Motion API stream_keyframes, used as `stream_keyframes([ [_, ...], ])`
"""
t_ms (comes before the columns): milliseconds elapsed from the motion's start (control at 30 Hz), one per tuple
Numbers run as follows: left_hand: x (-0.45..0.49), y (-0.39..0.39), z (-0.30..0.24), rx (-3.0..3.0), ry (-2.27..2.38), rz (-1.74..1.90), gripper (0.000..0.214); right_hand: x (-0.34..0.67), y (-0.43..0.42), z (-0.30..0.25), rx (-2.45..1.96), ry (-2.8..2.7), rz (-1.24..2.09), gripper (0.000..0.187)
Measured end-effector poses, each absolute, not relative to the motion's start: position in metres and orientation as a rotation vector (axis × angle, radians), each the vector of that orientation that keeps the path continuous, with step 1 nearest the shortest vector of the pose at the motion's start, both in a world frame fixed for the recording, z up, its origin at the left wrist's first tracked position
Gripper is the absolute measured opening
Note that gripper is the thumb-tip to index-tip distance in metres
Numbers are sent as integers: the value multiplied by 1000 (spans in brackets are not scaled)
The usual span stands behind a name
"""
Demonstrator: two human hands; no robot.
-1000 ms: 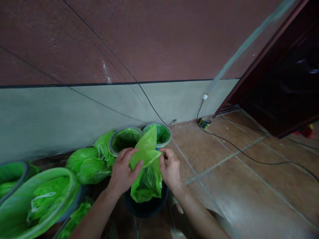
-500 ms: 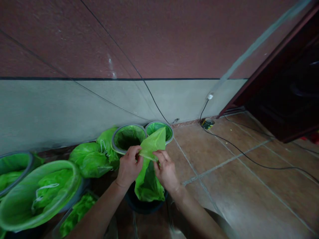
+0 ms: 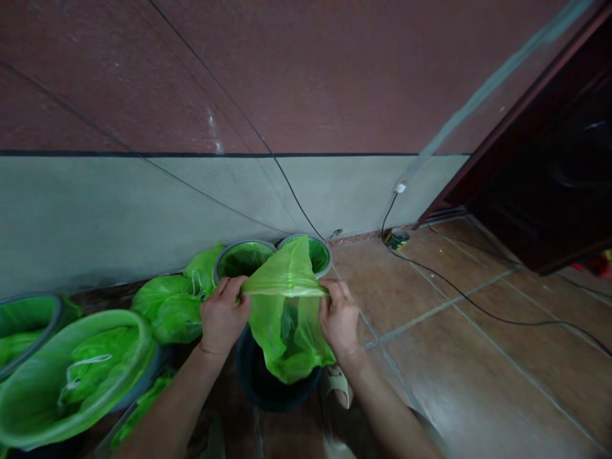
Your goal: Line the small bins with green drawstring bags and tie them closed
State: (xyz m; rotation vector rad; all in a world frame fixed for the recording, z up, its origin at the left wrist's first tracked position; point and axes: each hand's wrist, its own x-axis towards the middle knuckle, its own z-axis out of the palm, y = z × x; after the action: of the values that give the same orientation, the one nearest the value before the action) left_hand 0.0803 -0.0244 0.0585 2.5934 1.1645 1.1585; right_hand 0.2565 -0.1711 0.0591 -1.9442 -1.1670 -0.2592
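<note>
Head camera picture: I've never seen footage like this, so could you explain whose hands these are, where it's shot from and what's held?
No machine here: a camera worn on a person's head looks forward and down, so both bare arms entering from below are that person's own. The left hand and right hand each grip the rim of a thin green plastic bag, stretched open between them over a dark round bin. On the brown tiled floor by the wall are grey-rimmed bins lined in green, bulging green bags and a black cable.
</note>
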Motion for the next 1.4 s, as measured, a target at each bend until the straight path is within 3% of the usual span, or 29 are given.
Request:
stream_keyframes([
  [400, 66, -4, 68, 2516, 1474, 1142, 25, 277, -176, 64, -1950, -1037, -335, 36],
  [567, 59, 8, 72, 2401, 1548, 1309, 25, 282, -178, 65, -1933, -887, -258, 30],
  [767, 56, 20, 70, 2115, 1489, 1208, 24, 292, -178, 48, -2213, -786, -77, 35],
  [967, 79, -7, 66, 2227, 1237, 1195, 20, 253, -167, 43, -2277, -1197, -341, 67],
  [1267, 106, -69, 65, 2444, 706, 1158, 15, 216, -156, 54, -2139, -1393, -96, 68],
  [1400, 109, -75, 58, 2539, 690, 1126, 17, 214, -155, 50, -2129, -1388, -73, 57],
])
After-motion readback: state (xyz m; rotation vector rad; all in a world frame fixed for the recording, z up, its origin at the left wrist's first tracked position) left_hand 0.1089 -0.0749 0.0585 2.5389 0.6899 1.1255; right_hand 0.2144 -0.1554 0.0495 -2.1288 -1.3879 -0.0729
